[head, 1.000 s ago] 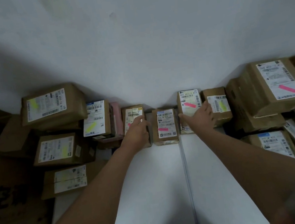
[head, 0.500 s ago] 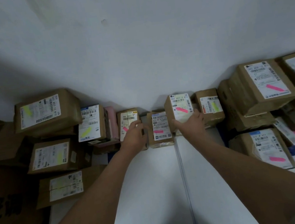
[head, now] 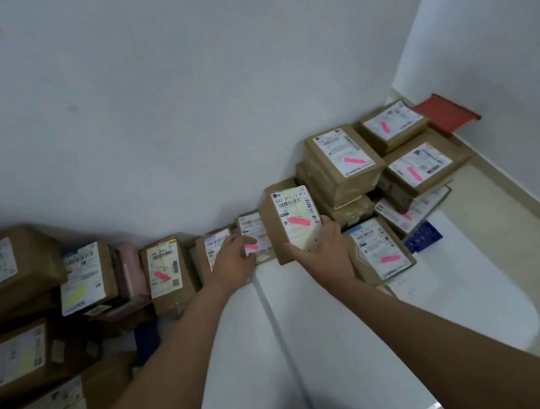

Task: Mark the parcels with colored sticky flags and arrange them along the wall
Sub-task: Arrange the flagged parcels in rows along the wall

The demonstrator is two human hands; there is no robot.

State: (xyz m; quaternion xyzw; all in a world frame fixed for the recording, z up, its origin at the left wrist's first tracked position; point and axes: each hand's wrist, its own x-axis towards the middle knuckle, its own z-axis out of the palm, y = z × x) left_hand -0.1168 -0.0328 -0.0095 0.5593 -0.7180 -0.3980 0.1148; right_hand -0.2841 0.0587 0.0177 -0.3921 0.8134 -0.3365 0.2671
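held parcel (head: 292, 223): right hand (head: 323, 252) clamps its lower end, likely to slot it into the row at the wall (head: 184, 113)
axis: long side runs up toward wall, label faces up, pink flag (head: 298, 222) on it
left hand (head: 232, 259): rests on small parcel (head: 253, 236) just left of held parcel, probably steadying it; curl unclear

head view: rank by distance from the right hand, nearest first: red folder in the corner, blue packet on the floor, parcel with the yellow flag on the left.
From the right hand:
1. Blue packet, on the floor just to its right.
2. Parcel with the yellow flag, far across on the left, past the left hand.
3. Red folder, up in the right corner by the wall.
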